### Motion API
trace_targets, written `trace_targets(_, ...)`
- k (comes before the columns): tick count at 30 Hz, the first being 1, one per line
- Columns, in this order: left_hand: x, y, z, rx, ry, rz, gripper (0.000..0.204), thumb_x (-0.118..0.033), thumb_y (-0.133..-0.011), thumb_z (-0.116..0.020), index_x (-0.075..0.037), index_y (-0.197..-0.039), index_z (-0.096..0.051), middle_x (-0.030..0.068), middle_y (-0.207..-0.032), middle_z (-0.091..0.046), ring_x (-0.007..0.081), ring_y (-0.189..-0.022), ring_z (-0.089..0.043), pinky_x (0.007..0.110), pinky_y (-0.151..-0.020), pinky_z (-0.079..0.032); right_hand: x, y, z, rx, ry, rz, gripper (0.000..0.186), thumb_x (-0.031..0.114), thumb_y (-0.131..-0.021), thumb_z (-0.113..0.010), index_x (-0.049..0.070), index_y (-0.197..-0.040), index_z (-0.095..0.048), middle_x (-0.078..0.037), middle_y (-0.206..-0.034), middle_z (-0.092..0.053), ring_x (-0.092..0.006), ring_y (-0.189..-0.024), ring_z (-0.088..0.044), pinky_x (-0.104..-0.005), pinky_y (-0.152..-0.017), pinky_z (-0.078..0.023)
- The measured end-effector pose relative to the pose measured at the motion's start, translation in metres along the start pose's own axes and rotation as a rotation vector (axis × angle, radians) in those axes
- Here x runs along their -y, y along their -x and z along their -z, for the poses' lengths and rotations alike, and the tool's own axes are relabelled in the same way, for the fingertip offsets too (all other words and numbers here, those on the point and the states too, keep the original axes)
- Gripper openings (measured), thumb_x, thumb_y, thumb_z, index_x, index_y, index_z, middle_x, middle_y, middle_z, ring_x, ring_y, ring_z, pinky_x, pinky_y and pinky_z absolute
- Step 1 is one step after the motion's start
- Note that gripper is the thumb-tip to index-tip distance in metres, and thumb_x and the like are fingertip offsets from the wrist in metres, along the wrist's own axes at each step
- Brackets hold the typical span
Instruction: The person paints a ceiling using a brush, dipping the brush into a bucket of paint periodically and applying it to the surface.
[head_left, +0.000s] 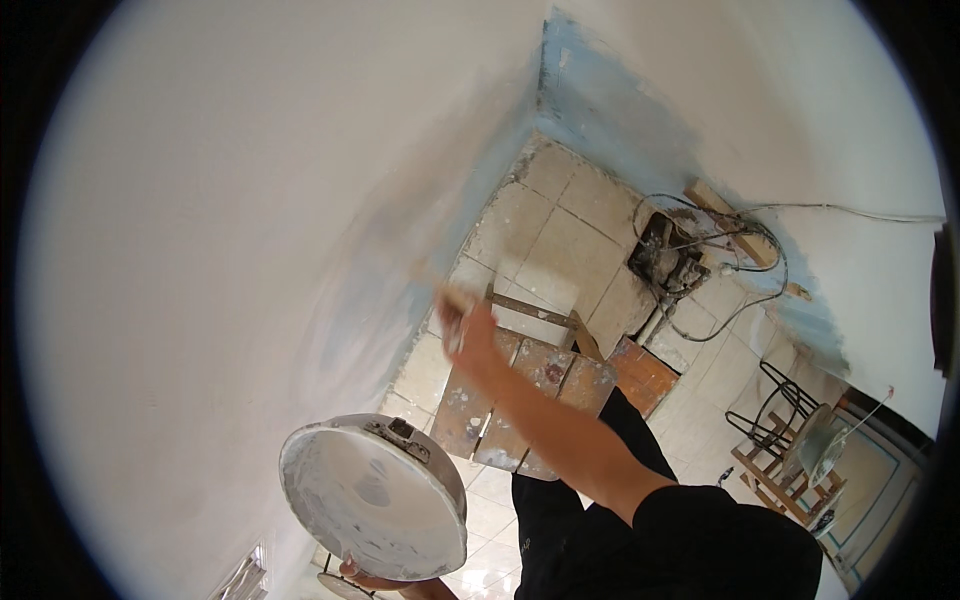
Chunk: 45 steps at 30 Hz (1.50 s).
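Observation:
My left hand (365,575) grips the lower rim of a wide round basin (455,490) from beneath. The basin is tilted, smeared with white plaster inside, and has a dark square patch on its outer side. My right arm reaches forward to the wall (230,250) on the left. The fingers of my right hand (467,330) are closed round a pale tool (455,297), whose end is blurred against the wall, so its kind is unclear. Around that spot the wall shows whitish smears over blue paint.
Below me is a stained wooden plank stool (545,375). A dark, dirty box (665,255) with a tangled cable (785,262) and a wood board (735,225) lie by the far wall. A wooden chair-like frame (775,475) stands at right on the tiled floor (560,235).

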<state>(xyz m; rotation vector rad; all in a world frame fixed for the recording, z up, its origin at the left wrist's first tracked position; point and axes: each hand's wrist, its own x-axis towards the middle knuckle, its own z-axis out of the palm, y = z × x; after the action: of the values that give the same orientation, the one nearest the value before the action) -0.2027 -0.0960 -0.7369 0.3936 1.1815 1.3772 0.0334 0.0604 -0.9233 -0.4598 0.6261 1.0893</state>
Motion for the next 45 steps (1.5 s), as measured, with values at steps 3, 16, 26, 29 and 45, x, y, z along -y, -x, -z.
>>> trace_targets(3,-0.001,0.001,-0.007,0.032,0.021,0.024,0.071,-0.046,-0.076,-0.047,0.001,-0.127,-0.029,0.0185,-0.122,-0.039,0.0287,-0.104,-0.047,0.041,-0.078,-0.047,-0.031,0.026,0.028,-0.197,0.269,-0.175,0.006,0.0,-0.079,-0.056,0.003,-0.084,-0.055,-0.005,-0.077,-0.059,-0.0115,-0.067,-0.057,-0.0219,-0.056,-0.048)
trace_targets(16,0.004,0.006,0.077,-0.162,-0.294,-0.156,0.053,-0.041,-0.081,-0.043,0.001,-0.113,-0.039,0.0156,-0.108,-0.046,0.0228,-0.096,-0.048,0.037,-0.075,-0.044,0.046,-0.019,-0.063,-0.053,-0.133,0.134,0.009,0.014,-0.085,-0.049,0.009,-0.079,-0.054,-0.002,-0.07,-0.057,-0.0098,-0.062,-0.056,-0.0171,-0.053,-0.047)
trace_targets(26,0.003,-0.003,0.055,-0.38,-1.086,-0.549,0.061,-0.048,-0.083,-0.038,-0.002,-0.124,-0.03,0.0165,-0.113,-0.044,0.0245,-0.102,-0.048,0.038,-0.078,-0.046,-0.135,0.052,0.088,-0.515,0.384,-0.188,0.018,0.02,-0.077,-0.059,0.003,-0.079,-0.061,-0.006,-0.075,-0.06,-0.0127,-0.064,-0.057,-0.0279,-0.055,-0.044)
trace_targets(29,0.005,-0.008,0.051,-0.309,-1.214,-0.512,0.065,-0.054,-0.084,-0.039,-0.001,-0.121,-0.033,0.0153,-0.109,-0.046,0.0232,-0.095,-0.052,0.038,-0.075,-0.047,-0.05,-0.042,0.068,-0.453,0.067,0.044,0.004,0.005,-0.08,-0.053,0.007,-0.078,-0.05,-0.002,-0.068,-0.052,-0.0122,-0.064,-0.052,-0.0199,-0.057,-0.045)
trace_targets(45,-0.052,-0.018,0.169,-0.299,-1.159,-0.633,0.054,-0.042,-0.084,-0.05,-0.001,-0.117,-0.034,0.0124,-0.103,-0.051,0.023,-0.087,-0.056,0.036,-0.07,-0.048,-0.226,0.063,0.185,-0.621,0.532,-0.248,0.004,0.005,-0.079,-0.055,0.001,-0.08,-0.055,-0.011,-0.078,-0.06,-0.0197,-0.069,-0.062,-0.0246,-0.061,-0.054)
